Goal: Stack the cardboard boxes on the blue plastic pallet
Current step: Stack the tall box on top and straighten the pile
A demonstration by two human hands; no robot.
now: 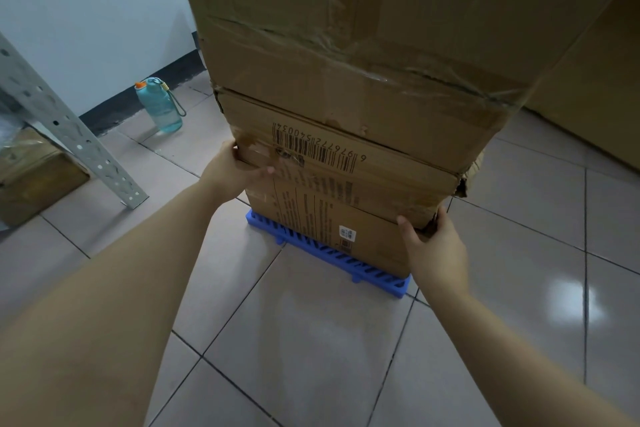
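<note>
Left hand (239,166) and right hand (433,246) clamp the middle box (346,163) at centre frame; crushed, soft corners; looks heavy; lift from underneath.

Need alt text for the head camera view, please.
Both hands grip the middle cardboard box of a three-box stack on the blue pallet: left hand and right hand at its near corners.

Teal water bottle (160,105) by the wall — grey shelf upright (71,137) nearby.
</note>
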